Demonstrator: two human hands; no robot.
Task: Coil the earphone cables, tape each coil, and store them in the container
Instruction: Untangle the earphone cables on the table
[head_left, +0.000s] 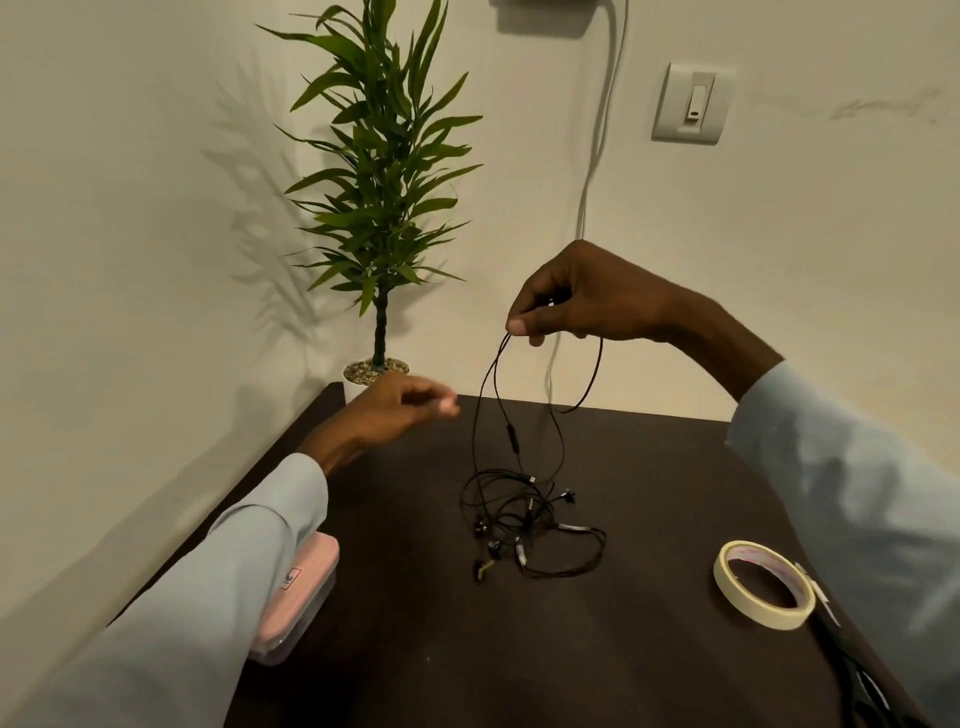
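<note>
My right hand (582, 296) is raised above the dark table (623, 649), pinching a black earphone cable (498, 395) that hangs down in loops. The cable's lower end runs into a tangled pile of black earphones (524, 525) lying at the table's middle. My left hand (400, 410) hovers blurred to the left of the hanging cable, fingers loosely curled and holding nothing. A roll of cream masking tape (763, 584) lies flat on the right. A pink container (296, 597) with its lid on sits at the left edge, partly hidden under my left sleeve.
A potted green plant (382, 208) stands in the far left corner against the wall. A white cord (597, 156) hangs down the wall behind the table, beside a wall switch (693, 101). Dark cables (852, 675) lie at the table's right edge.
</note>
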